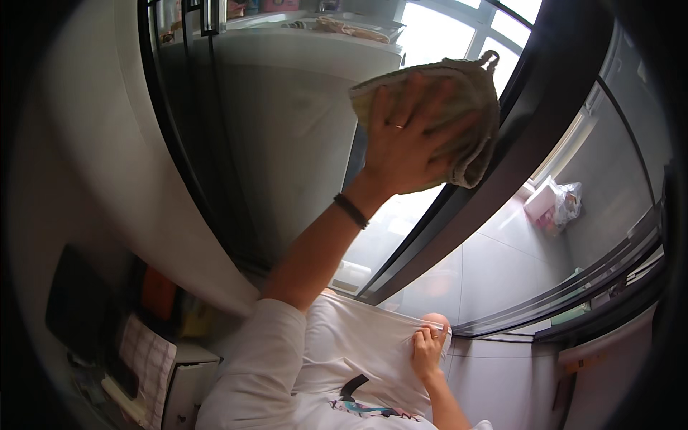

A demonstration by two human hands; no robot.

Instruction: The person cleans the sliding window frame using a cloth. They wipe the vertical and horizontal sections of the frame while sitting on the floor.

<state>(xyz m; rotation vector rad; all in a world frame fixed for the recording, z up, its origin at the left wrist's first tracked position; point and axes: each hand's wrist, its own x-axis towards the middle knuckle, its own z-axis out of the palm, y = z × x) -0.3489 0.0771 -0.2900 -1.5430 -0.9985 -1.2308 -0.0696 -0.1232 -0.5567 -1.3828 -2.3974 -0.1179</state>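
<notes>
My left hand (411, 131), with a ring on one finger and a dark band at the wrist, lies spread over a greenish-beige cloth (475, 121) with a hanging loop at its top corner. The cloth is spread over the glass pane (279, 134) of a black-framed door, near the dark door frame (516, 129). The palm is hidden, and the hand is slightly blurred. Low at the right, my right hand (427, 349) has its fingers closed on the hem of the white T-shirt (360, 344).
Behind the glass stand a large pale appliance or cabinet and a bright window (441, 35). A plastic bag (567, 207) sits on the tiled floor (484, 279) at the right, beyond a floor track. A small cabinet (188, 387) with a checked cloth (148, 357) stands at the lower left.
</notes>
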